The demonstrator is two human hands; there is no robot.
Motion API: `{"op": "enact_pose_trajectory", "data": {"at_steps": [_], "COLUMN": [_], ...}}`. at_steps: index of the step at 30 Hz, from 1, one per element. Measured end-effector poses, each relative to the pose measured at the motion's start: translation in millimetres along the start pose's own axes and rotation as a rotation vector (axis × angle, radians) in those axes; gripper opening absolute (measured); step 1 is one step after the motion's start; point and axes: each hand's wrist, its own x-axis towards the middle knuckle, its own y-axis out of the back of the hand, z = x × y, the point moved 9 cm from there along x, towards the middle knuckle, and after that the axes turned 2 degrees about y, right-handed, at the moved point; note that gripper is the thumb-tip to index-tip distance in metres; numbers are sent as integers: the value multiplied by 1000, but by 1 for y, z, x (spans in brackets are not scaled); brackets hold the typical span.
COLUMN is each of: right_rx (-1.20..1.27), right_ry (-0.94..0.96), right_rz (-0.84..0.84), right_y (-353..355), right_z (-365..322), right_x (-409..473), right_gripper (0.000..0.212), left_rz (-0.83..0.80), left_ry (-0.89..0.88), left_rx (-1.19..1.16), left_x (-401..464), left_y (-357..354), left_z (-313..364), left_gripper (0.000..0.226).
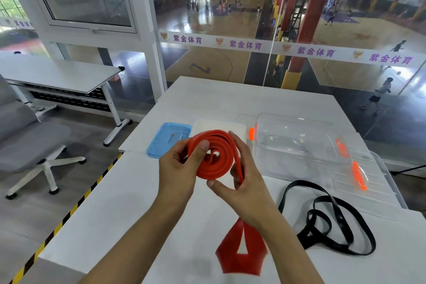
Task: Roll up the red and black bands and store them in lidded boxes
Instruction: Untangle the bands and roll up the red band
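Observation:
I hold the red band (215, 154) above the white table (110, 203), partly wound into a loose coil. My left hand (178, 169) pinches the coil's left side with the thumb on top. My right hand (242, 180) cups its right side. The band's loose tail (241, 250) hangs down below my right wrist, blurred. The black band (332, 217) lies unrolled in tangled loops on the table to the right. A small white box (239, 128) sits behind the coil, with a blue lid (164, 139) beside it on the left.
A large clear box (297, 143) with orange latches stands at the right, its clear lid (378, 184) lying beside it. A grey office chair (30, 136) and another white table (57, 74) are to the left. A glass wall overlooks a sports hall.

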Motion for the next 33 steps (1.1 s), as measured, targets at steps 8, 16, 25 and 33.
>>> {"op": "enact_pose_trajectory", "data": {"at_steps": [8, 16, 25, 33], "right_rx": [-14, -140, -115, -26], "right_ry": [0, -19, -46, -78], "right_rz": [23, -212, -298, -289], "right_y": [0, 8, 4, 13], "right_z": [3, 1, 3, 13], "right_x": [-5, -1, -6, -2], "right_gripper": [104, 105, 109, 97], "left_rz": [-63, -635, -639, -385], "left_ry": [113, 291, 146, 30], "left_rx": [91, 341, 464, 293], "left_x": [-17, 7, 5, 6], "left_y": [-9, -18, -24, -18], "left_z": [-30, -14, -11, -5], "left_gripper": [47, 45, 34, 37]}}
